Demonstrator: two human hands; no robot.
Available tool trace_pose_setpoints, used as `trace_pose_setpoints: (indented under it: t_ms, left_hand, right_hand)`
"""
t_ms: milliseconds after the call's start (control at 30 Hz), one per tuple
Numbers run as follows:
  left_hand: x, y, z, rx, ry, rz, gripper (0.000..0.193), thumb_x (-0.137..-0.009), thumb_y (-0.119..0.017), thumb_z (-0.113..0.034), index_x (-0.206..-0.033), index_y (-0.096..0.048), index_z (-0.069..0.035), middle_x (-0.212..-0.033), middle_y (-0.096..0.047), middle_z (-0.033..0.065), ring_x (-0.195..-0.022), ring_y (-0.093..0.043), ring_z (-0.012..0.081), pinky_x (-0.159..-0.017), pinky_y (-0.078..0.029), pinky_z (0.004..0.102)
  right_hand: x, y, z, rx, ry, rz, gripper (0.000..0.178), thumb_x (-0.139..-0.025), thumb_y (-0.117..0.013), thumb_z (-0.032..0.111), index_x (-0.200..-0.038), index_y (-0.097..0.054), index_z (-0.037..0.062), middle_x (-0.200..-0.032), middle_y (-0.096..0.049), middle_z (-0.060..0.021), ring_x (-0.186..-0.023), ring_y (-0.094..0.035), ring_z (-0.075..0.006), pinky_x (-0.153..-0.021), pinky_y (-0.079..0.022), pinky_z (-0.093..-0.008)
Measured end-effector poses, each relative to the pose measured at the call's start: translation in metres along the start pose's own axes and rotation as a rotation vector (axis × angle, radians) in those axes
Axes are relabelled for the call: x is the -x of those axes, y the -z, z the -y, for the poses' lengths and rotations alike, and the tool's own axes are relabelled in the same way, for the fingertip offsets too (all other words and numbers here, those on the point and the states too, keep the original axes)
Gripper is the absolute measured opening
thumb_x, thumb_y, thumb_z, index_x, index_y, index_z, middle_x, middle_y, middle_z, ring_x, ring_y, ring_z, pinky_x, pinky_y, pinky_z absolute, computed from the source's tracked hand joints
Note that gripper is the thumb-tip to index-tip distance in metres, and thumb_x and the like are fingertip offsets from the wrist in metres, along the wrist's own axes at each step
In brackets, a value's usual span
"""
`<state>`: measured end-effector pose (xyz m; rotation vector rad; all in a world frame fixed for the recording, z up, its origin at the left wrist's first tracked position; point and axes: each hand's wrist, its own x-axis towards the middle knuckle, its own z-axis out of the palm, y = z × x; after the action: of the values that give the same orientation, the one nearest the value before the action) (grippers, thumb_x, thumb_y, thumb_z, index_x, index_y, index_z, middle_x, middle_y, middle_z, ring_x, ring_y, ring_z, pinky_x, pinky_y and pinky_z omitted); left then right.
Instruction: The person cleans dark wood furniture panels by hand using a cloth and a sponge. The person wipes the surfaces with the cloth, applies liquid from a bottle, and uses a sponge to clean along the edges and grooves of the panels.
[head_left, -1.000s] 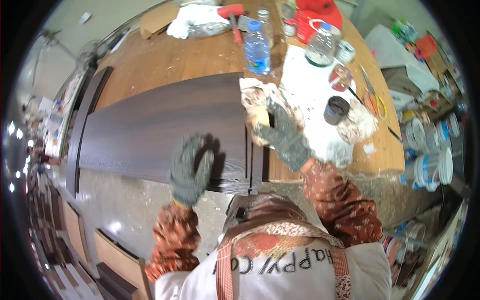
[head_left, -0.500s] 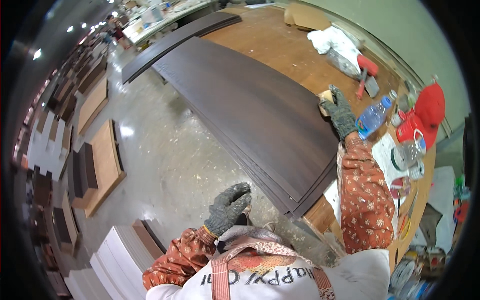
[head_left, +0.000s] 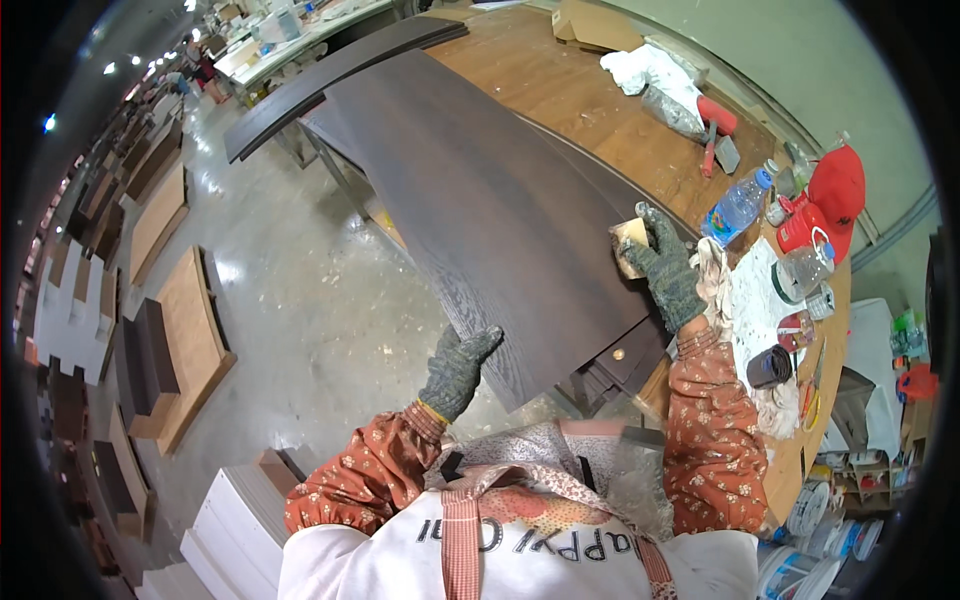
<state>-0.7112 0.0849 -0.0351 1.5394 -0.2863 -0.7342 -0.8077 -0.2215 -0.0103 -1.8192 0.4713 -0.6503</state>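
A long dark brown board (head_left: 490,210) lies askew on top of a stack of similar boards (head_left: 625,365). My left hand (head_left: 455,375), in a grey glove, grips its near left edge, the thumb on top and the other fingers partly hidden by the edge. In my gloved right hand (head_left: 668,270) is a small tan block (head_left: 630,247), the size of a sanding block, at the board's right edge. A crumpled cloth (head_left: 712,280) lies beside the right wrist.
Right of the stack, the wooden table (head_left: 550,80) bears a water bottle (head_left: 738,205), a clear jug (head_left: 802,272), a red cap (head_left: 838,190), a dark roll (head_left: 768,367) and scissors (head_left: 815,390). More dark boards (head_left: 340,80) stick out at the far left. White panels (head_left: 240,530) are stacked low at left.
My left hand has gone from free of the boards to gripping the top one. That board has swung left and nearer, uncovering boards beneath. My right hand, still with the block, has come slightly nearer.
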Motion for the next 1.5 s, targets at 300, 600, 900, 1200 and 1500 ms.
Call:
trace_pose_setpoints:
  t_ms: [300, 600, 900, 1200, 1500]
  left_hand:
    - [-0.024, 0.119, 0.001, 0.441, 0.004, 0.217, 0.049, -0.081, -0.068, -0.016, -0.122, -0.049, 0.003, -0.110, -0.061, 0.0118, -0.097, -0.060, 0.0233, -0.090, -0.046, 0.0347]
    - [-0.045, 0.169, -0.003, 0.476, 0.000, 0.307, 0.041, -0.082, -0.065, -0.010, -0.119, -0.052, 0.003, -0.107, -0.062, 0.0101, -0.094, -0.060, 0.0184, -0.084, -0.049, 0.0309]
    - [-0.053, 0.178, 0.016, 0.445, -0.061, 0.298, 0.043, -0.080, -0.069, -0.014, -0.117, -0.054, 0.003, -0.103, -0.063, 0.0098, -0.092, -0.061, 0.0174, -0.083, -0.050, 0.0292]
    - [-0.069, 0.189, 0.016, 0.356, -0.162, 0.309, 0.042, -0.079, -0.070, -0.014, -0.114, -0.053, 0.003, -0.102, -0.063, 0.0104, -0.092, -0.061, 0.0178, -0.082, -0.050, 0.0298]
    - [-0.037, 0.181, -0.007, 0.381, -0.193, 0.306, 0.030, -0.080, -0.068, -0.013, -0.105, -0.060, 0.002, -0.095, -0.065, 0.0095, -0.086, -0.062, 0.0172, -0.077, -0.051, 0.0289]
  right_hand:
    - [0.066, -0.096, 0.068, 0.308, 0.044, -0.027, 0.059, -0.080, -0.071, 0.021, -0.129, -0.047, -0.0006, -0.122, -0.057, -0.0129, -0.112, -0.055, -0.0217, -0.098, -0.041, -0.0315]
    - [0.091, -0.142, 0.067, -0.145, -0.028, -0.186, 0.054, -0.081, -0.068, 0.008, -0.129, -0.046, -0.0033, -0.130, -0.052, -0.0111, -0.116, -0.051, -0.0192, -0.098, -0.041, -0.0297]
    - [0.131, -0.174, 0.081, 0.042, -0.010, -0.191, 0.050, -0.079, -0.071, 0.010, -0.123, -0.051, -0.0025, -0.120, -0.056, -0.0113, -0.109, -0.054, -0.0195, -0.097, -0.043, -0.0328]
    - [0.159, -0.260, 0.134, 0.746, 0.691, 0.124, 0.044, -0.072, -0.074, 0.014, -0.113, -0.060, 0.0061, -0.109, -0.060, -0.0144, -0.097, -0.059, -0.0277, -0.086, -0.047, -0.0388]
    - [0.169, -0.313, 0.132, 0.871, 0.999, 0.330, 0.042, -0.076, -0.062, 0.017, -0.117, -0.058, 0.0133, -0.110, -0.059, -0.0101, -0.099, -0.057, -0.0288, -0.084, -0.045, -0.0438]
